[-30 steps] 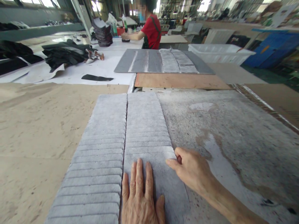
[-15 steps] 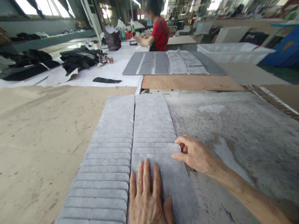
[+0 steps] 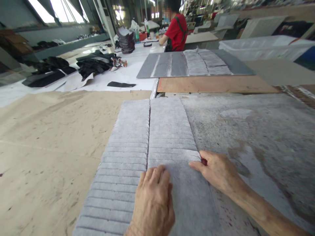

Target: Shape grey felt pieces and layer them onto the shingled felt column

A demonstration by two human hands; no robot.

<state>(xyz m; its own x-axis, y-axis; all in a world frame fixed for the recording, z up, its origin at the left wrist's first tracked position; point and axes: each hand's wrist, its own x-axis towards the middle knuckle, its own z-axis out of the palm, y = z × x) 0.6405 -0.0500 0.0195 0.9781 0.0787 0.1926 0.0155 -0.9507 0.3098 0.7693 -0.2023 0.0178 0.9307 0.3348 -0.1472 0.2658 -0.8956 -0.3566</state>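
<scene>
Two rows of overlapping grey felt-like fabric pieces run away from me, a left row point(image 3: 108, 186) and a right row point(image 3: 169, 131), with a narrow dark gap between them. My right hand point(image 3: 219, 170) pinches the right edge of a fabric piece point(image 3: 182, 160) between thumb and fingers. At the gap, my left hand point(image 3: 154, 196) has its fingers bent and close together on that piece's left side. Its fingertips are partly hidden, and they appear to grip the edge.
Brown paper point(image 3: 49, 141) covers the left side; a stained grey board point(image 3: 221, 131) lies to the right. Ahead are a grey panel point(image 3: 147, 65) with more fabric rows, black cloth point(image 3: 95, 62) and a white plastic tub point(image 3: 258, 47). A person in red point(image 3: 178, 31) works beyond.
My left hand went from lying flat with spread fingers to bent fingers near the gap. My right hand keeps its pinch on the right edge. The view has shifted left.
</scene>
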